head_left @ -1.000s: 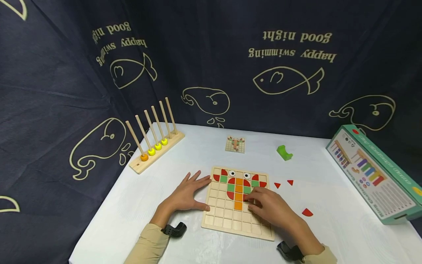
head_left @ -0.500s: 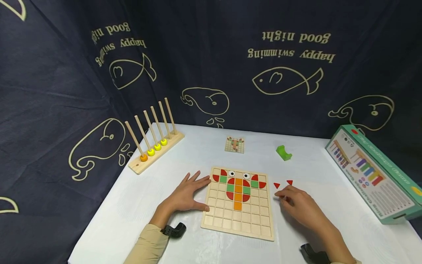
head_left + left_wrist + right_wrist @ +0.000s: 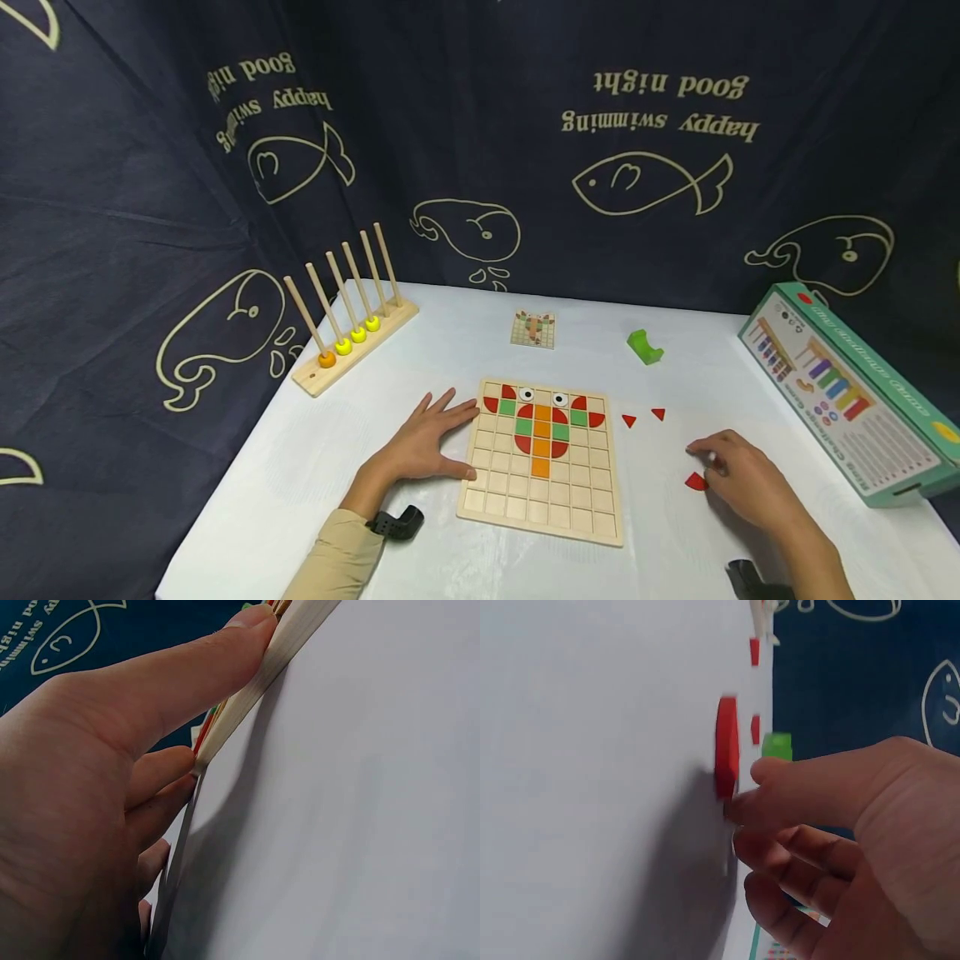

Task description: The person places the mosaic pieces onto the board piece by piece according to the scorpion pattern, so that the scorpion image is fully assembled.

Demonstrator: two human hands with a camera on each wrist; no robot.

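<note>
In the head view, my left hand (image 3: pixel 416 446) rests at the left edge of the wooden grid board (image 3: pixel 510 508), thumb and fingertips touching its rim. The left wrist view shows the thumb against the board's side (image 3: pixel 251 701). An animal-like pattern of red, green and orange tiles (image 3: pixel 541 447) lies in the grid, with two eye tiles (image 3: pixel 559 400) near the top. Right of the board, my right hand (image 3: pixel 746 479) hovers with loosely bent fingers close to a red quarter-circle piece (image 3: pixel 695 482). That piece (image 3: pixel 726 746) lies on the table beside the fingertips, not gripped.
Two red triangles (image 3: pixel 628 421) lie between the board and my right hand. Behind are a pattern card (image 3: pixel 533 330) and a green curved block (image 3: pixel 645 347). A peg rack with beads (image 3: pixel 356 350) stands left; a toy box (image 3: pixel 847 396) stands right.
My right hand has left the board, where a red piece now sits in the grid, and moved right to the loose red quarter-circle. My left hand has stayed in place.
</note>
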